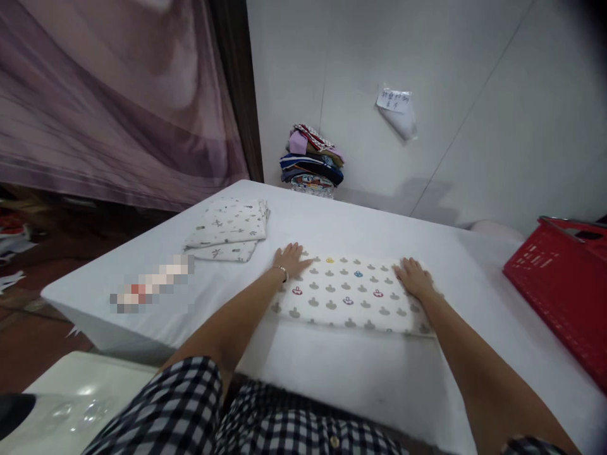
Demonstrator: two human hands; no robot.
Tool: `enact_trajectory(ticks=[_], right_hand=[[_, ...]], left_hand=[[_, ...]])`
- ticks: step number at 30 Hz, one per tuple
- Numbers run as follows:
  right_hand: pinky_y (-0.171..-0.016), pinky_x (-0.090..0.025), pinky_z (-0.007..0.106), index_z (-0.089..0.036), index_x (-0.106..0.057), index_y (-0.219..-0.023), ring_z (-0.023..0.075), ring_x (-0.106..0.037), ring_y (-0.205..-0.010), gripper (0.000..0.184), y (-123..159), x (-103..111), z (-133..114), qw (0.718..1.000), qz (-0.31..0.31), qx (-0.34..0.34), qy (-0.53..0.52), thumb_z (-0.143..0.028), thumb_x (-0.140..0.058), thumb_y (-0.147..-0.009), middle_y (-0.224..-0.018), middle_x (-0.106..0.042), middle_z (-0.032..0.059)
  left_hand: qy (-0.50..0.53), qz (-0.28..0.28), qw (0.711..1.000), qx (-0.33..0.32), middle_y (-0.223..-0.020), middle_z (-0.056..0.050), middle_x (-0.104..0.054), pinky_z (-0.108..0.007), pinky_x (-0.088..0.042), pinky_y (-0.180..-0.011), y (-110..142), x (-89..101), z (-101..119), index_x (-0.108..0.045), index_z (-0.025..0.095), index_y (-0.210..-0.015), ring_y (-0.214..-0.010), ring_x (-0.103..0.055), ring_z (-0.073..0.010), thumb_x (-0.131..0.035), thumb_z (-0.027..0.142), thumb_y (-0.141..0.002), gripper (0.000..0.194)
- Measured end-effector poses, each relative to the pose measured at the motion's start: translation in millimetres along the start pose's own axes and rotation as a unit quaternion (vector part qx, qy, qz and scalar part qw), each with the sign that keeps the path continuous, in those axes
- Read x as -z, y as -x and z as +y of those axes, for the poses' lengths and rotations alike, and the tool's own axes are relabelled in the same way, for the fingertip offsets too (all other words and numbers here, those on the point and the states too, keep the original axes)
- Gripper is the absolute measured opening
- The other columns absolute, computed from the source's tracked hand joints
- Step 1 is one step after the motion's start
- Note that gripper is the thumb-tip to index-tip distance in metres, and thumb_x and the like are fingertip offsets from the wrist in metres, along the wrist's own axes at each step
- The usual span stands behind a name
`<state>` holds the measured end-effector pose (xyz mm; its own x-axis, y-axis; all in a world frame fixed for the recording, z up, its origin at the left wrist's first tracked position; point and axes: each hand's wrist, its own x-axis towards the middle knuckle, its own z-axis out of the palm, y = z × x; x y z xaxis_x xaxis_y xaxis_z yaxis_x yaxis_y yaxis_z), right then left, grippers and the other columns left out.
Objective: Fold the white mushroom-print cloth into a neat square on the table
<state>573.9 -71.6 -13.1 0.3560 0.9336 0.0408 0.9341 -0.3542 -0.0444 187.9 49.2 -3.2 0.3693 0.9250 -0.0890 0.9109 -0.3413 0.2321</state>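
Observation:
A folded white cloth with small grey and coloured prints lies flat on the white table in front of me. My left hand rests flat on its far left corner, fingers stretched out. A bracelet sits on that wrist. My right hand lies flat on the cloth's far right corner, fingers spread. Neither hand holds anything.
A stack of folded white printed cloths lies at the left of the table. A pile of coloured folded fabrics stands at the far edge by the wall. A red plastic basket sits at the right. A paper note hangs on the wall.

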Motion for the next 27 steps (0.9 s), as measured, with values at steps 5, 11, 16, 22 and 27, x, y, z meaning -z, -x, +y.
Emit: enact_trajectory(ticks=[5, 11, 16, 22, 27], right_hand=[[-0.109, -0.018, 0.051, -0.018, -0.031, -0.142, 0.0245, -0.018, -0.139, 0.057, 35, -1, -30, 0.996, 0.021, 0.078, -0.048, -0.047, -0.024, -0.093, -0.15, -0.027, 0.0097], [-0.109, -0.018, 0.05, -0.022, -0.045, -0.133, 0.023, -0.025, -0.137, 0.048, 63, -14, -59, 0.99, 0.025, 0.132, -0.044, -0.044, -0.03, -0.093, -0.147, -0.034, 0.0077], [-0.109, -0.019, 0.048, -0.023, -0.047, -0.132, 0.0218, -0.025, -0.137, 0.049, 64, -14, -59, 0.99, 0.031, 0.12, -0.068, -0.046, -0.031, -0.092, -0.147, -0.034, 0.0069], [-0.109, -0.019, 0.047, -0.024, -0.052, -0.128, 0.023, -0.029, -0.135, 0.047, 63, -19, -54, 0.985, 0.05, 0.123, -0.108, -0.047, -0.035, -0.09, -0.144, -0.038, 0.0064], [-0.109, -0.021, 0.047, -0.023, -0.054, -0.126, 0.0241, -0.031, -0.134, 0.048, 60, -22, -50, 0.981, 0.051, 0.135, -0.128, -0.048, -0.036, -0.089, -0.143, -0.04, 0.0061]], left_hand=[[0.061, 0.095, 0.994, 0.008, -0.137, -0.008, -0.048, -0.041, -0.03, -0.105, 4, 10.8, -21, -0.047, 0.023, -0.13, -0.128, -0.04, -0.0236, -0.034, 0.039, -0.09, 0.045], [0.047, 0.128, 0.991, 0.014, -0.122, -0.011, -0.059, -0.037, -0.037, -0.097, 9, 16.0, -33, -0.059, 0.016, -0.114, -0.116, -0.049, -0.025, -0.042, 0.028, -0.086, 0.035], [0.035, 0.148, 0.988, -0.023, -0.113, -0.008, -0.061, -0.036, -0.038, -0.096, -1, 20.0, -24, -0.064, 0.02, -0.107, -0.111, -0.048, -0.0236, -0.047, 0.029, -0.084, 0.03], [-0.001, 0.156, 0.986, -0.062, -0.106, -0.009, -0.06, -0.037, -0.04, -0.09, -9, 18.8, -22, -0.066, 0.018, -0.094, -0.106, -0.048, -0.0243, -0.049, 0.024, -0.081, 0.022], [-0.019, 0.171, 0.981, -0.092, -0.104, -0.009, -0.061, -0.037, -0.039, -0.088, -5, 16.3, -23, -0.065, 0.019, -0.089, -0.107, -0.048, -0.0237, -0.048, 0.017, -0.081, 0.019]])
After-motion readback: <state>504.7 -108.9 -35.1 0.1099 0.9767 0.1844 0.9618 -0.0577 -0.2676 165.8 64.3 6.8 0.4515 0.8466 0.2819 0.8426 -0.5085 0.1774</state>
